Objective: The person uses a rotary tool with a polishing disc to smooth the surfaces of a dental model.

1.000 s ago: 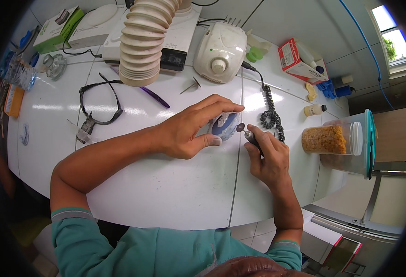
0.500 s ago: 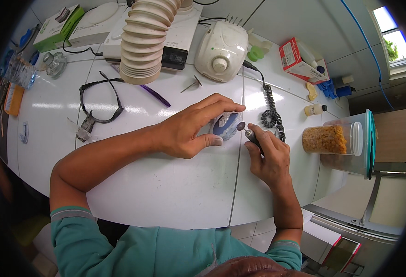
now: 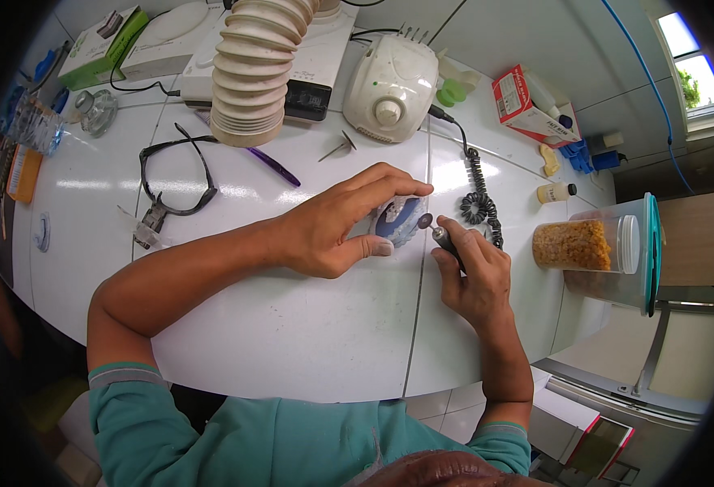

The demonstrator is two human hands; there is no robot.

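Right hand (image 3: 481, 272), right of centre, is gripping the rotary handpiece (image 3: 449, 246), aiming it up-left and reaching in from lower right. Its cutting disc (image 3: 425, 221) is sitting just beside the right edge of the blue-and-white rounded workpiece (image 3: 406, 221), mid-frame; can't tell if touching. Left hand (image 3: 328, 231) is gripping the workpiece from its left, arching over it. Control unit (image 3: 391, 85) is standing upper centre.

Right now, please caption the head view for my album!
Left hand holds a blue-and-white piece; right hand holds a disc-tipped tool.
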